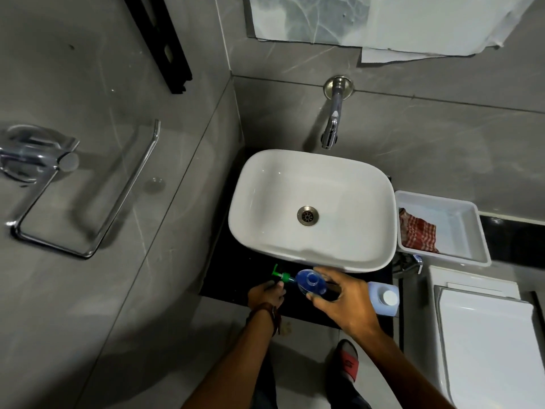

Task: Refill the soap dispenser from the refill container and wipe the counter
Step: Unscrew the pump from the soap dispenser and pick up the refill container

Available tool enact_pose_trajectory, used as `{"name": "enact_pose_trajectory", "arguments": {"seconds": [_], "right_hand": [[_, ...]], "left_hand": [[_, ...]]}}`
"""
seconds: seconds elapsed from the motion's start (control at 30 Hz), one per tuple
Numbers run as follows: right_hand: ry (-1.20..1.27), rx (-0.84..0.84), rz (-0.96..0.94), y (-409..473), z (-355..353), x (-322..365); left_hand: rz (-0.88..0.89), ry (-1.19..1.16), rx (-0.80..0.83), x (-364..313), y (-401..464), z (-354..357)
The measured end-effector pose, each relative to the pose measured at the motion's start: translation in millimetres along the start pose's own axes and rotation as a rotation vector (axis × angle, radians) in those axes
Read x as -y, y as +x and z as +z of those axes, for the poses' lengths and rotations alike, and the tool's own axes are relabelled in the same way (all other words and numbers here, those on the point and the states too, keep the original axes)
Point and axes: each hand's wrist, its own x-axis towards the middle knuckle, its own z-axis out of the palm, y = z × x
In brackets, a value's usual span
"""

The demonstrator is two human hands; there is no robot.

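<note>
A blue soap dispenser bottle point(311, 282) stands on the black counter point(230, 278) in front of the sink, its neck open. My right hand point(343, 299) is wrapped around the bottle. My left hand point(265, 293) holds the green pump head point(281, 276), which lies off the bottle to its left with its tube pointing toward the neck. The refill container point(383, 298), pale blue with a white cap, stands on the counter just right of my right hand. A red checked cloth point(417, 233) lies in a white tub point(466, 219) to the right of the sink.
A white basin point(312, 208) fills most of the counter, under a wall tap point(331, 125). A toilet point(483, 343) stands at the lower right. A chrome towel ring point(82, 187) hangs on the left wall. My foot in a red sandal point(348, 361) is on the floor.
</note>
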Motion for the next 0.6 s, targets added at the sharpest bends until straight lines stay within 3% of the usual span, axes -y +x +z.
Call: {"name": "enact_pose_trajectory", "arguments": {"seconds": [0.17, 0.37, 0.5, 0.6], "right_hand": [[-0.074, 0.082, -0.054, 19, 36, 12], [-0.082, 0.238, -0.105, 56, 105, 28], [-0.055, 0.258, -0.104, 72, 142, 35], [-0.033, 0.258, -0.096, 79, 162, 37]], "left_hand": [[0.100, 0.031, -0.063, -6, 1, -38], [0.374, 0.162, -0.140, -26, 1, -99], [0.569, 0.323, -0.148, -44, -2, -123], [0.601, 0.360, -0.153, -53, 1, -130]]}}
